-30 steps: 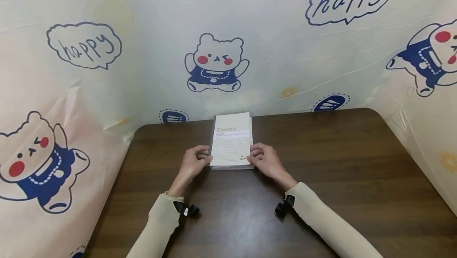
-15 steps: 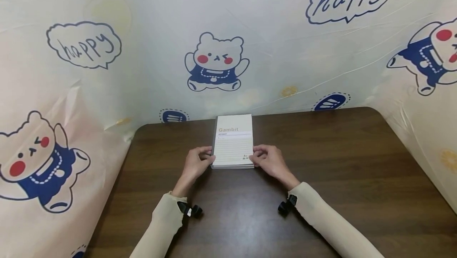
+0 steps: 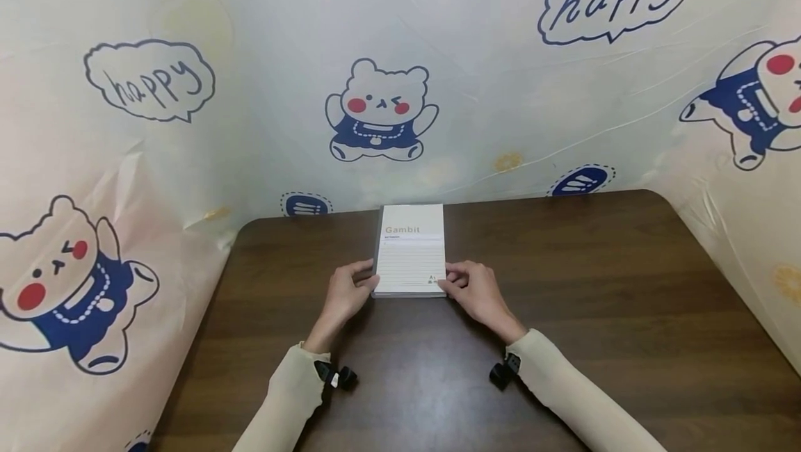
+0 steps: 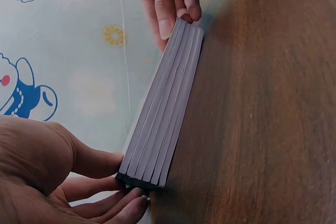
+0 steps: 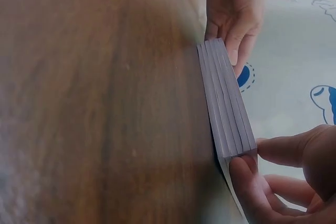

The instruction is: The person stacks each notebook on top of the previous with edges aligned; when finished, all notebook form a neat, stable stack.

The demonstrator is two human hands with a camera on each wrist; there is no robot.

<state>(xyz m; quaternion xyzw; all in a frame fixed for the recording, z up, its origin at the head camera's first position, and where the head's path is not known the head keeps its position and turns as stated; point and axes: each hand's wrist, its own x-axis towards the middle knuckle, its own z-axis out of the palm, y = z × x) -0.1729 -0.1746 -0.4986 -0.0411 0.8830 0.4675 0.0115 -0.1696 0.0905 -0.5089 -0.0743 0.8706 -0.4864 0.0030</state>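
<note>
A neat stack of several notebooks [image 3: 410,257] lies on the table, its top cover pale with "Gambit" lettering and ruled lines. My left hand [image 3: 348,290] holds the dark spine side near the front corner, thumb at the cover's edge and fingers against the side. Across from it, my right hand [image 3: 477,292] holds the opposite side the same way, fingers curled at the corner. In the left wrist view the page edges of the notebooks [image 4: 163,103] run evenly between both hands. From the right wrist, the near ends of the notebooks [image 5: 226,98] look flush as well.
The brown wooden table [image 3: 594,299] extends around the stack on both sides and in front. Behind its far edge hangs a pale cloth [image 3: 488,90] printed with bears and "happy" bubbles. A small black camera [image 3: 346,377] is strapped at the left wrist.
The top notebook, earlier slightly askew to the left, has lined up with those beneath it. Both hands have shifted a little to the right and toward me with the stack.
</note>
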